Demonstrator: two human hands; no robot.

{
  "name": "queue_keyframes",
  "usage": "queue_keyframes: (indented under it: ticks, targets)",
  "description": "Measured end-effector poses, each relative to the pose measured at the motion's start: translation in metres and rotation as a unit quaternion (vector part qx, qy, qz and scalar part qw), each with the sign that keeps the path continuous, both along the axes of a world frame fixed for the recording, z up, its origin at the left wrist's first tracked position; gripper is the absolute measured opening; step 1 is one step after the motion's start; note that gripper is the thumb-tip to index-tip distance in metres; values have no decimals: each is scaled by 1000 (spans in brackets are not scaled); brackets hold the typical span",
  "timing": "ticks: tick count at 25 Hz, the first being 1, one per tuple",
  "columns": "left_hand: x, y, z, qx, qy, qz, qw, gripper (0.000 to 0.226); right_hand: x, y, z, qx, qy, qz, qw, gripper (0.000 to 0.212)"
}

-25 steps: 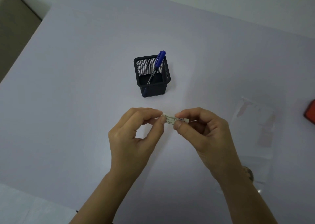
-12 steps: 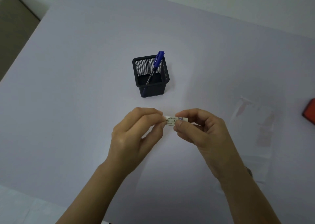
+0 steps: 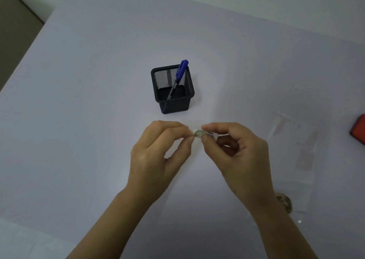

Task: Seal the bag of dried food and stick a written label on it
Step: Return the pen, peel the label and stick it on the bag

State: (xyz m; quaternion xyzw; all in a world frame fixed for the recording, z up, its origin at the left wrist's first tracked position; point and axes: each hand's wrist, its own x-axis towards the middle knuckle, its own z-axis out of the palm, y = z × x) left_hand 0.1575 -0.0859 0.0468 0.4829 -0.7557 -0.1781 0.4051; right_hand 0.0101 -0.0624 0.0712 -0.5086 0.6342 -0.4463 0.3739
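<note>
The person is holding a small label (image 3: pixel 204 135) above the worktop (image 3: pixel 88 120), left hand (image 3: pixel 158 152) and right hand (image 3: pixel 235 150) each pinching an end, fingers closed on it, probably working the backing loose. Blue writing is showing on it, too small to read. The bag (image 3: pixel 296 160) is lying flat to the right, near enough for sticking. The pen (image 3: pixel 177 79), marked "deli", is leaning in the holder (image 3: pixel 173 104), seemingly finished with.

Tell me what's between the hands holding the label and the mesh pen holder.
Nothing: in the head view, only bare table separates the label from the pen holder.
</note>
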Motion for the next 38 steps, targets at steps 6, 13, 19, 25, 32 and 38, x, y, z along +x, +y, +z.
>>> queue_keyframes:
  ticks: [6,13,19,25,32,38]
  targets:
    - [-11,1,1,34,38,45,998,20,-1,-4,-4,-50,27,-31,998,17]
    - [-11,-5,5,116,126,44,984,7,-4,-8,-1,-9,-96,36,995,11]
    - [-10,-10,5,106,120,37,986,8,-14,-15,-14,60,-182,80,978,22]
    - [-9,-14,2,54,91,-1,994,10,-23,-22,-25,42,-64,137,988,27]
    - [-11,-11,-4,20,38,-6,999,14,-26,-24,-27,28,-74,130,988,23]
    - [-12,-11,-6,9,30,-1,1000,14,-28,-25,-29,12,-65,134,989,8]
